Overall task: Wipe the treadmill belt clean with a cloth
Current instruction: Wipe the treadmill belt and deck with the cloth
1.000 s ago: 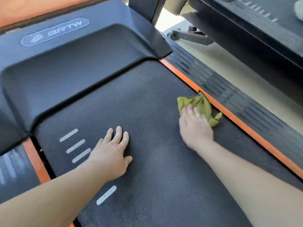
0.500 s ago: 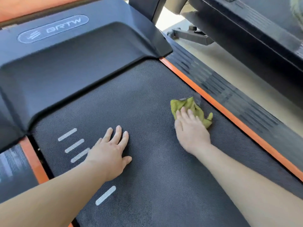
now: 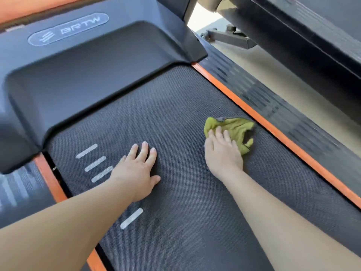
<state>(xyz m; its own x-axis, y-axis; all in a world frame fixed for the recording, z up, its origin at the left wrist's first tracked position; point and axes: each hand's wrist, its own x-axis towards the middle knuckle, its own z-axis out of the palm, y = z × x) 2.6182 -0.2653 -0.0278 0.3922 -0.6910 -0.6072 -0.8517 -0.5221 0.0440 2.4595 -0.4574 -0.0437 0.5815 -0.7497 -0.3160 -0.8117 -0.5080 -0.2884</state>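
Your left hand [image 3: 136, 173] stays flat and relaxed, fingers straight, on the black textured treadmill belt [image 3: 175, 114]. It is in the same spot as half a second ago and covers the ends of the white dash marks [image 3: 95, 163].

At 3 o'clock from it, your right hand [image 3: 222, 155] presses straight fingers down on the crumpled yellow-green cloth [image 3: 236, 128], clenching nothing. Since the earlier frame the cloth has spread wider and now reaches almost to the orange edge strip [image 3: 283, 137].

The cloth lies on the belt's right side. Its long axis runs across the belt from 9 to 3 o'clock, and a small tail points toward 5 o'clock.

Your fingers hide the cloth's near part, and your right thumb cannot be made out. Farther off at 11 o'clock, the dark plastic motor cover [image 3: 88, 75] is blurred.
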